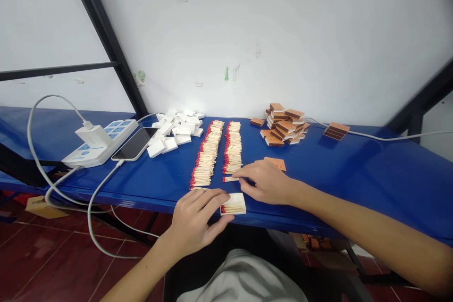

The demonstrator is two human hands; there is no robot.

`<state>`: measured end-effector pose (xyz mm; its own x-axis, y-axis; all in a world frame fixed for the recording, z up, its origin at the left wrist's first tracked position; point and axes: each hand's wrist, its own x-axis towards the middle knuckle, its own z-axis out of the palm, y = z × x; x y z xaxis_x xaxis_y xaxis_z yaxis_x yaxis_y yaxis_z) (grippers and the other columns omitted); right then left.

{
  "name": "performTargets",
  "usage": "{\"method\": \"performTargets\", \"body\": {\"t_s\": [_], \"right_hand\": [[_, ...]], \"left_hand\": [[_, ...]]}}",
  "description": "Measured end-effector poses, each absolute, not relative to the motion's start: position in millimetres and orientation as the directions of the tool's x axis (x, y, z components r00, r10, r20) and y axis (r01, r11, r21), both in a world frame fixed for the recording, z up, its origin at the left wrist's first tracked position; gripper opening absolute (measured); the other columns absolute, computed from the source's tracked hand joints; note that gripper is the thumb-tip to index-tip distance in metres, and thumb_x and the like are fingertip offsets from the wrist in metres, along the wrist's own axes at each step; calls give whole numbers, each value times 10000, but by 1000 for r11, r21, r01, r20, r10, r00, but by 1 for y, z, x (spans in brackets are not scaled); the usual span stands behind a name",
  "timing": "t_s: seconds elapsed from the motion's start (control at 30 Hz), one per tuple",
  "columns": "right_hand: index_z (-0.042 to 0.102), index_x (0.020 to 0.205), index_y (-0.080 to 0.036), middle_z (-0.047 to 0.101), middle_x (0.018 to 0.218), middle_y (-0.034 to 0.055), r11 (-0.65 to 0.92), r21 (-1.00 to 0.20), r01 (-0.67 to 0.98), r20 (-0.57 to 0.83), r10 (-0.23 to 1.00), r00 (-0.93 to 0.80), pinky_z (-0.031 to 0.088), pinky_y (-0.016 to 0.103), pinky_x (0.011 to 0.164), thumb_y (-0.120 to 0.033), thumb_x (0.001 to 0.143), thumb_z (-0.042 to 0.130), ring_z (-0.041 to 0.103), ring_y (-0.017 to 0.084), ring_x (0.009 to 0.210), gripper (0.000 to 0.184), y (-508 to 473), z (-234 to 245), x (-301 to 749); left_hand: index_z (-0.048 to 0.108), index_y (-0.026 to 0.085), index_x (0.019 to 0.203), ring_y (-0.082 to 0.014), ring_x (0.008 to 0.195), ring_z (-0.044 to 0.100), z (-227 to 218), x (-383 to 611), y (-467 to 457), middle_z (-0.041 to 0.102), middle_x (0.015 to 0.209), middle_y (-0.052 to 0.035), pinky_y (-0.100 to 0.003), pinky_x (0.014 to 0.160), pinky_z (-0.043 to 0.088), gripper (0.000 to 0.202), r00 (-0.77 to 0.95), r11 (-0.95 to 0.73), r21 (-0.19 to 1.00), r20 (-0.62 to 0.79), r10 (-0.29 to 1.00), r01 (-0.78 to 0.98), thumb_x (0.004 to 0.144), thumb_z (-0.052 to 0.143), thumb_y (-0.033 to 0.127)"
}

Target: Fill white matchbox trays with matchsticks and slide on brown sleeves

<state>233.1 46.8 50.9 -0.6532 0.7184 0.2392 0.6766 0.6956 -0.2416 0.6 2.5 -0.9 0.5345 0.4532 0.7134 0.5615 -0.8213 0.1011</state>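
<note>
Near the table's front edge, my left hand [201,217] grips the left end of a small white matchbox tray [242,197], thumb in front and fingers behind. Several red-tipped matches [233,208] lie inside the tray. Just beyond it, my right hand [264,181] has its fingertips closed on the pale ends of a few matches [229,179] at the near end of the right-hand row. Two long rows of matches stretch away across the table, the left row [208,151] and the right row [232,146]. An orange matchbox sleeve [275,163] lies partly behind my right hand.
White trays [177,127] are heaped at the back left. Brown-orange matchboxes [285,125] are piled at the back right, with striped sleeves [336,131] farther right. A phone [136,144], a power strip [106,144] and white cables occupy the blue table's [371,174] left side.
</note>
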Motion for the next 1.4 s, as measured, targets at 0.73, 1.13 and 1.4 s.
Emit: {"method": "performTargets", "body": {"t_s": [0.73, 1.13, 1.4], "right_hand": [[691, 1186, -199, 749, 1067, 56, 712, -257, 653, 288, 702, -652, 458, 290, 778, -208, 955, 487, 680, 181, 921, 308, 48, 47, 235], [697, 1200, -224, 752, 1085, 43, 686, -248, 685, 264, 728, -633, 463, 301, 799, -218, 960, 486, 687, 190, 951, 320, 49, 47, 234], [701, 1201, -236, 757, 1010, 43, 678, -216, 702, 253, 734, -631, 462, 293, 764, -225, 953, 494, 690, 188, 899, 323, 49, 47, 234]], "left_hand": [[607, 184, 1161, -197, 796, 660, -3, 1, 3, 747, 1051, -73, -331, 715, 517, 284, 526, -813, 79, 726, 443, 577, 913, 630, 319], [620, 184, 1145, -195, 802, 667, -1, 2, 3, 747, 1037, -69, -327, 718, 526, 274, 527, -816, 65, 733, 429, 574, 903, 639, 310], [615, 177, 1158, -202, 797, 663, -5, 0, 3, 745, 1054, -72, -338, 712, 520, 292, 533, -818, 60, 730, 427, 572, 900, 647, 308]]}}
